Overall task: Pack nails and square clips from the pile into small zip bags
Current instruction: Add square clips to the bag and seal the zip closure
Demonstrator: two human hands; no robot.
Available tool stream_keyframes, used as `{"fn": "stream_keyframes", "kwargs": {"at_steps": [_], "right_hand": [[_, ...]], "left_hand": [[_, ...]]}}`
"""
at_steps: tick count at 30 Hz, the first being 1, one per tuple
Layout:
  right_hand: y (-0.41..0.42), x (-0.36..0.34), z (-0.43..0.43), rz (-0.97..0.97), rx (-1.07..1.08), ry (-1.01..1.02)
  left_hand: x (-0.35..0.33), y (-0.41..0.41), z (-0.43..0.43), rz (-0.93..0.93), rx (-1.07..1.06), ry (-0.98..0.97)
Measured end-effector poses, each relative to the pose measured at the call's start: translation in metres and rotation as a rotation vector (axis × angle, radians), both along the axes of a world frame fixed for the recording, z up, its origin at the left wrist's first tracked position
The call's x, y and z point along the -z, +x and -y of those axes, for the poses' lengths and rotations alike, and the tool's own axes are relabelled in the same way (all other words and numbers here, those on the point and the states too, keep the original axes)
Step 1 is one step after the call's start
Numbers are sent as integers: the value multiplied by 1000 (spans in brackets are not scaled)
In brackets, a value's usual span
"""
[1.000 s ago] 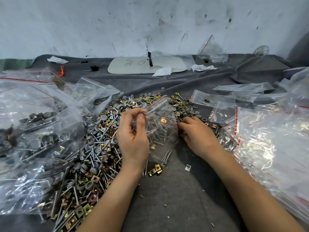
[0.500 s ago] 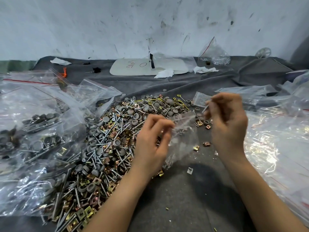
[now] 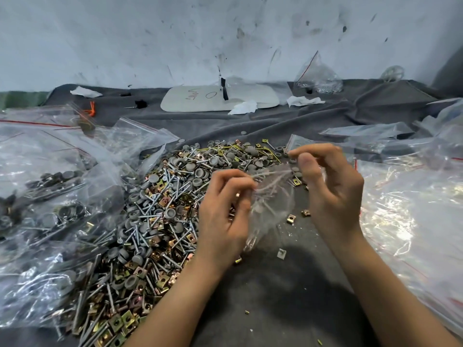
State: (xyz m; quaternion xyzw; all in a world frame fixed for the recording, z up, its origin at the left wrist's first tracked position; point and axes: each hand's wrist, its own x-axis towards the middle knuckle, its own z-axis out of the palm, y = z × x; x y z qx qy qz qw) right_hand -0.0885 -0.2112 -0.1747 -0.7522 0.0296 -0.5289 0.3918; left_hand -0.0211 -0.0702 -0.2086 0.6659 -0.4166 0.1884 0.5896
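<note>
Small clear plastic zip bag (image 3: 273,196), a few blurred nails inside, hangs pinched between left hand (image 3: 223,219) and right hand (image 3: 330,196); filled clear bags (image 3: 50,209) lie well left of the grip, and the big pile of silver nails and brass square clips (image 3: 160,221) just left suggests much remains

Hands: two, my left hand (image 3: 220,221) and my right hand (image 3: 333,196).
Small clear plastic zip bag (image 3: 271,196) pinched between them: one.
Heaped pile of silver nails, grey caps and brass square clips (image 3: 160,209): one; I can't count its pieces.
Crumpled white paper scraps (image 3: 244,107): three.
Flat white rounded board (image 3: 200,101): one.
</note>
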Motion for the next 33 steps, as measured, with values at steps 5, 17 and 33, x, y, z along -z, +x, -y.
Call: {"fn": "stream_keyframes", "kwargs": {"at_steps": [5,17,33], "right_hand": [[15,22,18,-384,120,-191],[34,54,13,-849,64,-417],[-3,-2,2,58,6,-194]], "left_hand": [[-3,5,-4,-58,-168,-109],[-4,5,-6,-42,-227,-116],[2,-2,2,101,0,203]]}}
